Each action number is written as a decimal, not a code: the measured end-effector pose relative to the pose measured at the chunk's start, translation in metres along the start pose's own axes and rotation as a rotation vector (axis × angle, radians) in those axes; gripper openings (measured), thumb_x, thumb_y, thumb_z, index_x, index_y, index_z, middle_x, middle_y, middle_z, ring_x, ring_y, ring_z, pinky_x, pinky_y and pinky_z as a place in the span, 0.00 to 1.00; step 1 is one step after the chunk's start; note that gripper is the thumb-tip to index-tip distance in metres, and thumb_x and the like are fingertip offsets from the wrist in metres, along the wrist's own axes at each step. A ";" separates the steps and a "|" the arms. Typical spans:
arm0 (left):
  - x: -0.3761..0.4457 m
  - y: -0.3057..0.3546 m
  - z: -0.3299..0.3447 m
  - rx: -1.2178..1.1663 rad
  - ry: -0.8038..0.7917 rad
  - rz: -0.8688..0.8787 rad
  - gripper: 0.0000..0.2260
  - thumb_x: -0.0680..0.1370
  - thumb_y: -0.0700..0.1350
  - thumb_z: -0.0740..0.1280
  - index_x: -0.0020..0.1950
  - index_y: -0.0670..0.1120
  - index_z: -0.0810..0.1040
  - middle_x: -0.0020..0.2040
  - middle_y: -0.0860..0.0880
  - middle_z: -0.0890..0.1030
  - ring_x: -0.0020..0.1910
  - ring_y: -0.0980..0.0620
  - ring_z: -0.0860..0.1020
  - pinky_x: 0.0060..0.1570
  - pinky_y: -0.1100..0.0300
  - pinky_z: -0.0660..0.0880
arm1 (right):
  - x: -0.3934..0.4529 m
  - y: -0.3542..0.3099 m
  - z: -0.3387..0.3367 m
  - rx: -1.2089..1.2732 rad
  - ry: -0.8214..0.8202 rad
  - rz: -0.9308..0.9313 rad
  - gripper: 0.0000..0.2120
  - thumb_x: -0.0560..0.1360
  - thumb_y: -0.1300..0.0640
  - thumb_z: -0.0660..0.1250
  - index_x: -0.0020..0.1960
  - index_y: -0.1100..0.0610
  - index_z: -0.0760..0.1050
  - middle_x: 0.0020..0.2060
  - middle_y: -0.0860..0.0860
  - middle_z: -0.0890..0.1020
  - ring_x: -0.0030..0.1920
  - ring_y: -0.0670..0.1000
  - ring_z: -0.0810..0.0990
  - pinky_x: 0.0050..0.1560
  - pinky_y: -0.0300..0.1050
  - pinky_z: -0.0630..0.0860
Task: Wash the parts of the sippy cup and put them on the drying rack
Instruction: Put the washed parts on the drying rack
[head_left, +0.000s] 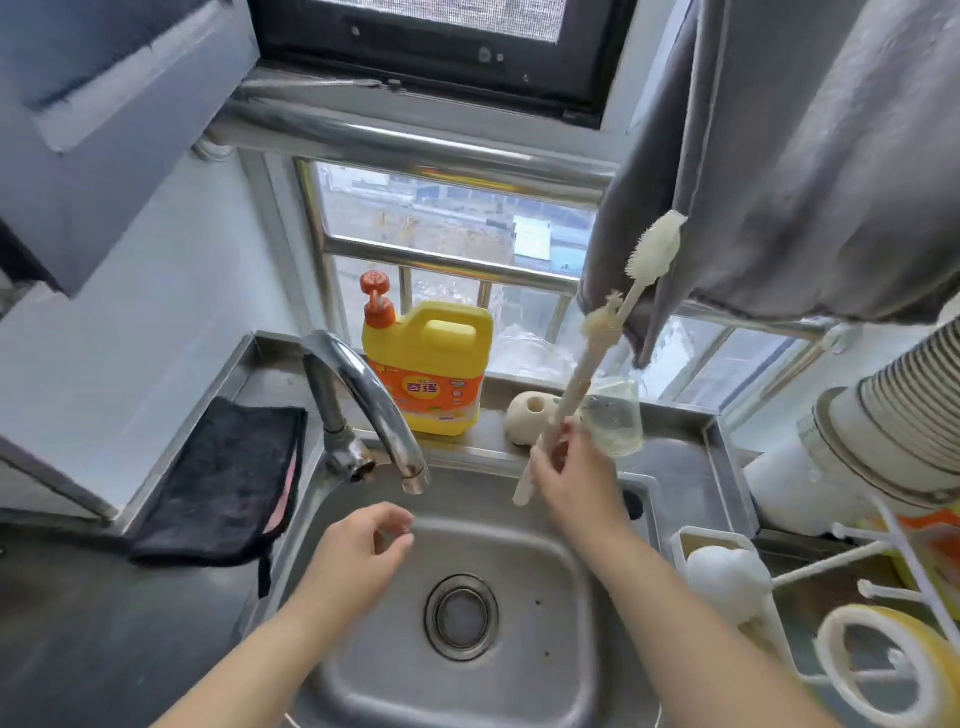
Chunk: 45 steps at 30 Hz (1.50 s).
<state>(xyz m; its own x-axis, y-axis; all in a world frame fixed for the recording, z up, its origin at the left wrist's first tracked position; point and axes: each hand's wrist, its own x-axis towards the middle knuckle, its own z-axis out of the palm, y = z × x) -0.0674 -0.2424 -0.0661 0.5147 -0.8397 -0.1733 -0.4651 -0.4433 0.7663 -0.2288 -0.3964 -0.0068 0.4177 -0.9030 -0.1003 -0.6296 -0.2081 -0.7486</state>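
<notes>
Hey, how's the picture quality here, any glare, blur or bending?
Head view: daylight from the window puts bright glare streaks on the faucet; wide-angle distortion bows the frame edges; the drying rack at the lower right looks soft; the sink centre is sharp.

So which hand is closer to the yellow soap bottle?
Right. The right hand, gripping the long brushes, is up by the back ledge, just right of the yellow soap bottle. The left hand hangs lower over the sink, farther away.
</notes>
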 end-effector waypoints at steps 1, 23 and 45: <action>0.000 0.001 0.000 -0.009 -0.002 0.001 0.12 0.74 0.41 0.70 0.42 0.59 0.75 0.39 0.57 0.80 0.37 0.59 0.75 0.39 0.72 0.68 | 0.014 -0.007 -0.006 -0.023 0.034 -0.030 0.06 0.79 0.56 0.61 0.55 0.54 0.68 0.42 0.47 0.77 0.42 0.48 0.76 0.43 0.41 0.70; 0.013 -0.001 0.017 -0.194 -0.068 -0.088 0.11 0.71 0.37 0.73 0.38 0.54 0.80 0.32 0.63 0.80 0.28 0.62 0.72 0.36 0.73 0.69 | 0.119 -0.001 0.027 -0.205 0.098 0.172 0.10 0.82 0.60 0.51 0.56 0.56 0.70 0.49 0.55 0.78 0.52 0.57 0.77 0.49 0.49 0.72; 0.000 0.104 0.175 0.175 -0.436 0.307 0.17 0.75 0.43 0.68 0.63 0.48 0.75 0.56 0.50 0.77 0.52 0.54 0.75 0.50 0.69 0.65 | -0.106 0.130 -0.043 -0.154 0.074 0.346 0.18 0.76 0.60 0.60 0.66 0.52 0.72 0.59 0.49 0.76 0.58 0.47 0.75 0.58 0.36 0.69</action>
<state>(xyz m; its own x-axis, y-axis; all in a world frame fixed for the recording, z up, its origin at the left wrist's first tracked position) -0.2418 -0.3439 -0.0947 0.0090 -0.9739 -0.2268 -0.6781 -0.1726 0.7144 -0.3827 -0.3442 -0.0656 0.1189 -0.9533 -0.2777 -0.8185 0.0643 -0.5709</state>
